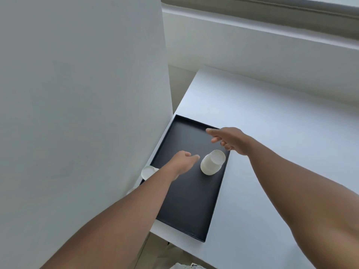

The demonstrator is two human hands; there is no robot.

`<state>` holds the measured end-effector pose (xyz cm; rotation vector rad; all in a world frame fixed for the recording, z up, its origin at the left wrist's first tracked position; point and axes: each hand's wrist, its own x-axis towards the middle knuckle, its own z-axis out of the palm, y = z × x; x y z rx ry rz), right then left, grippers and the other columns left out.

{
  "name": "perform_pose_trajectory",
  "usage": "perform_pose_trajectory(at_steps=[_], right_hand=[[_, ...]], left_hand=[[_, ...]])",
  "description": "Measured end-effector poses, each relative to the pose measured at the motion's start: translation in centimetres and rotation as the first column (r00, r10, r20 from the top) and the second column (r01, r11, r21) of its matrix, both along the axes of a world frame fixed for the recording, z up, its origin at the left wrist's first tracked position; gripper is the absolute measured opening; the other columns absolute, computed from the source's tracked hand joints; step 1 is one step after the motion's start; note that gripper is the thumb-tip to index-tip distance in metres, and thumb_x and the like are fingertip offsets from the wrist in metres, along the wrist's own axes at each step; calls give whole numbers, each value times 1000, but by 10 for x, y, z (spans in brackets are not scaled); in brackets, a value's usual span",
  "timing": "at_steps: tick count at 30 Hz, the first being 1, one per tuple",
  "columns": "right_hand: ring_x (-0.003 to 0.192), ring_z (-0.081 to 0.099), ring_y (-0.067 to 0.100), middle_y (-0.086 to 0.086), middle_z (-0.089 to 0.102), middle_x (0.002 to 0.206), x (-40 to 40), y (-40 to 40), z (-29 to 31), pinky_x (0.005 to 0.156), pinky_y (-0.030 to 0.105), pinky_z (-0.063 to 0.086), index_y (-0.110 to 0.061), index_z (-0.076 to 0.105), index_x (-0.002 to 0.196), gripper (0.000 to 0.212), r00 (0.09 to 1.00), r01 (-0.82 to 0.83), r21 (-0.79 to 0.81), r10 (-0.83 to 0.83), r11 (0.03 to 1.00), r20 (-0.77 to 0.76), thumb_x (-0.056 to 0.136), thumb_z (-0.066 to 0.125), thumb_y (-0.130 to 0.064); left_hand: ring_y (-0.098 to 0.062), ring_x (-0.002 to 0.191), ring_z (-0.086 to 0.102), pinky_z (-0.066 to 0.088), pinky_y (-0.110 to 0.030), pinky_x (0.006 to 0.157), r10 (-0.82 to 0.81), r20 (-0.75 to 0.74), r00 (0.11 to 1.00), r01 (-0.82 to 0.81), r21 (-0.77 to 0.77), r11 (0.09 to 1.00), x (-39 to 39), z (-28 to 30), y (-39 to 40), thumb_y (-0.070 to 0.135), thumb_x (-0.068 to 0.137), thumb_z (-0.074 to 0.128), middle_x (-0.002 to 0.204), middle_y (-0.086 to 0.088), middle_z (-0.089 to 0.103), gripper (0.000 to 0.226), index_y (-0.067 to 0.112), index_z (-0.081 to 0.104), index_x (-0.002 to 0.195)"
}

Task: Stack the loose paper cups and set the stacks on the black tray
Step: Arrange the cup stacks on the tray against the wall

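Cup stack (212, 162) on black tray (186, 200), upside down, just right of left hand (183, 162), below right hand (229, 139); both released, grasping nothing; thin paper, light, crushable — take by sides, gently

White bench (272, 133), matt top, lit softly from my right. Pale grey wall panel (77, 94) close on my left, standing at the bench's edge. White ledge (252, 45) behind; grey strip (272, 10) above it.
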<state>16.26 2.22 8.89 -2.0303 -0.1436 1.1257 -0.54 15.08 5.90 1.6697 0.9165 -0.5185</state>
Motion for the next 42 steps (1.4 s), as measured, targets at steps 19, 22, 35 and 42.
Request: perform_pose_trajectory(at_steps=[19,22,35,42], right_hand=[[124,53,25,12,51,141,-23,-39,-63,100,42,48,-16,47,141,108,949,181,78,-154,980,-274,59,64,-85],[122,55,24,6,61,132,-28,-37,-71,105,48,44,-24,57,130,102,947,129,79,-99,988,-306,54,61,-91],[121,54,30,8,60,129,-39,-32,-84,107,55,40,-25,58,128,87,933,122,59,-95,991,-347,63,63,-82],[108,66,25,10,69,117,-46,-23,-84,99,45,50,-27,65,119,75,929,108,99,-65,989,-364,65,68,-78]], left_hand=[[-27,142,35,30,-53,117,249,-7,968,-233,-385,893,32,-42,-51,84,73,57,156,-6,39,105,21,33,154],[-27,141,36,31,-53,116,273,-12,962,-256,-387,886,33,-48,-52,82,74,59,154,-5,40,103,22,33,153],[-26,133,42,39,-55,110,325,-43,945,-316,-380,869,32,-52,-53,77,76,62,146,-5,44,96,22,36,149],[-21,123,51,43,-52,107,356,-18,934,-335,-388,859,18,-46,-36,73,82,58,136,0,55,72,29,51,138]])
